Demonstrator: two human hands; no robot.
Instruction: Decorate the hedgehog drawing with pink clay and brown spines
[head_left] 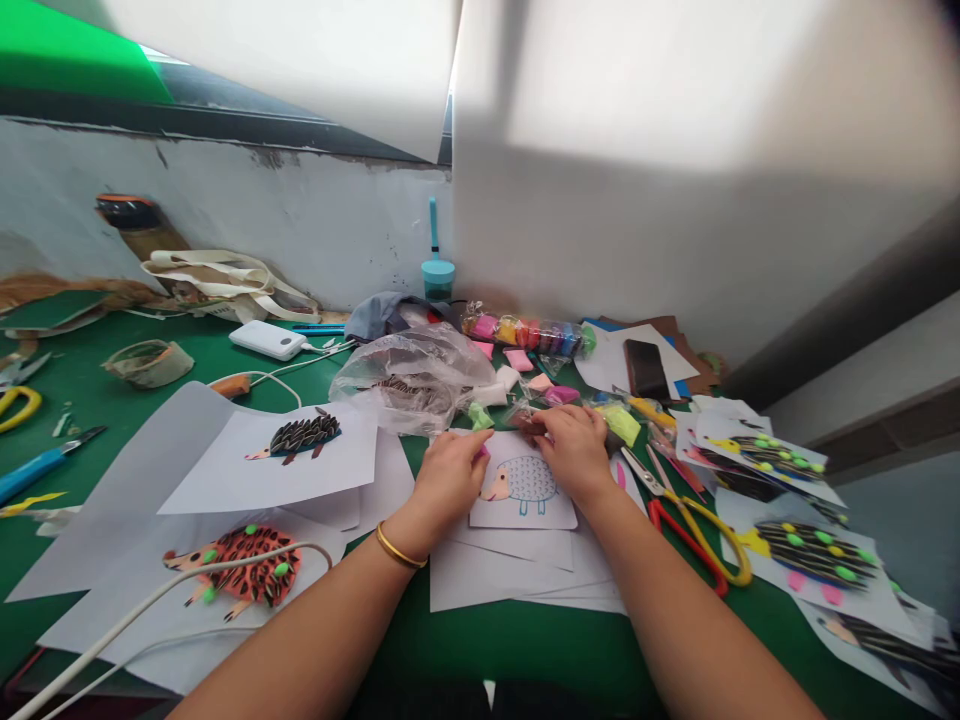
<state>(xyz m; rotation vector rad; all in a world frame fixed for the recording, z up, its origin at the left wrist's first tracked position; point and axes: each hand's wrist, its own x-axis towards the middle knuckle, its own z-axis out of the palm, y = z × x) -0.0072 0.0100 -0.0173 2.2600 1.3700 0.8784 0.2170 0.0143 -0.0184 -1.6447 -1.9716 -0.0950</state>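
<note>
A card with a hedgehog drawing (531, 480) lies in front of me, its spiny body outlined in blue and its face coloured peach. My left hand (448, 478), with a gold bangle at the wrist, is at the card's left edge. Its thumb and fingers are closed around a small bit of pink clay (482, 453), mostly covered by the fingertips. At the card's upper right is my right hand (576, 448), fingers curled together beside a brown clay packet (526, 418). Whatever those fingers hold is hidden. White sheets (517, 580) lie beneath the card.
Scissors (686, 510) lie to the right, near seed-covered hedgehog pictures (814, 550). More hedgehog pictures (251, 565) lie left, crossed by a white cable (180, 578). Behind are a plastic bag (412, 375), coloured clay packs (529, 333), a phone (646, 369) and a power bank (268, 340).
</note>
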